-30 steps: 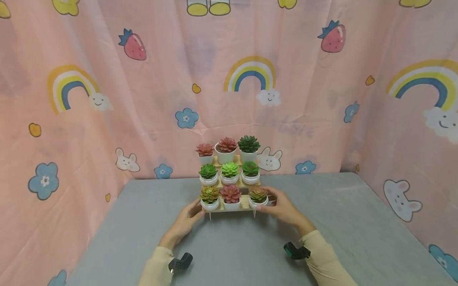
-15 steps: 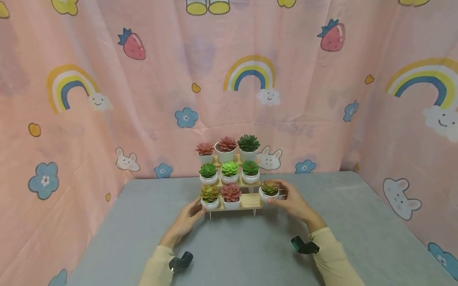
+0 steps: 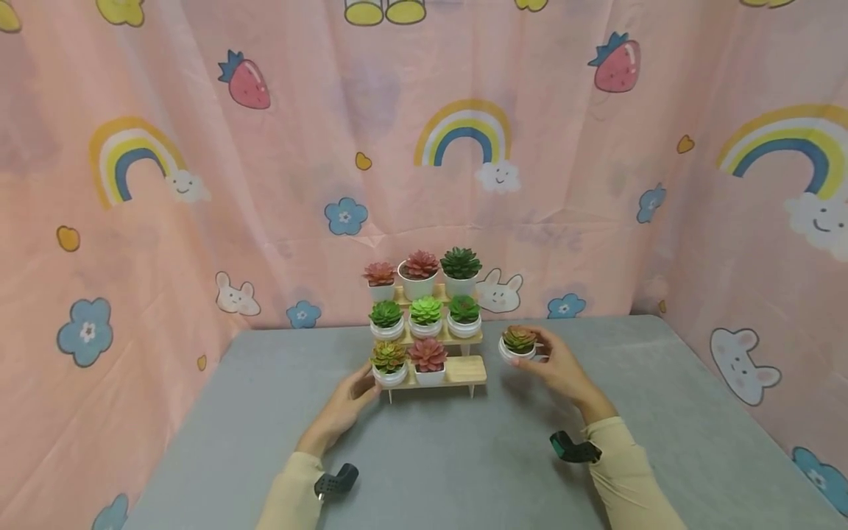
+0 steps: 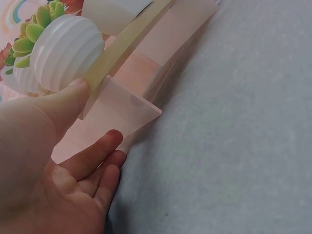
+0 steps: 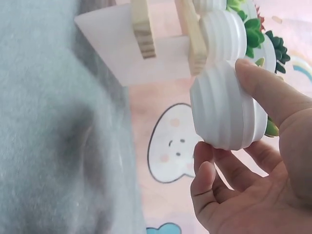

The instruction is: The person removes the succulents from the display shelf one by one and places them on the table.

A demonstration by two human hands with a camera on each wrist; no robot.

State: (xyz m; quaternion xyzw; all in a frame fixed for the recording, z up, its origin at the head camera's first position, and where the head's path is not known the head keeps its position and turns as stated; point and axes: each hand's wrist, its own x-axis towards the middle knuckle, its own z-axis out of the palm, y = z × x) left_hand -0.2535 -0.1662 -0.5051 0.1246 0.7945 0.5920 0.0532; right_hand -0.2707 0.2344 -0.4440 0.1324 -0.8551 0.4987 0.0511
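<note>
A three-step plant stand [image 3: 464, 372] with wooden boards and whitish side panels bears several potted succulents. My right hand [image 3: 563, 372] pinches a reddish-green succulent in a ribbed white pot [image 5: 222, 107], held upright in the air to the right of the stand. In the right wrist view the thumb lies on one side of this pot and the fingers on the other. My left hand [image 3: 344, 401] holds the stand's left end at the lowest step. In the left wrist view its thumb touches the board [image 4: 109, 58], with the fingers by the side panel [image 4: 117, 107].
On the lowest step are a yellow-green succulent [image 3: 389, 361] and a red one [image 3: 428, 359]; its right end is bare wood. Green succulents [image 3: 425, 316] fill the middle step, red and dark green ones [image 3: 460, 269] the top. A patterned pink curtain [image 3: 278, 184] hangs behind the grey table [image 3: 424, 464].
My right hand has lifted the reddish-green succulent off the right end of the lowest step and carried it right, away from the stand. The left hand has stayed in place.
</note>
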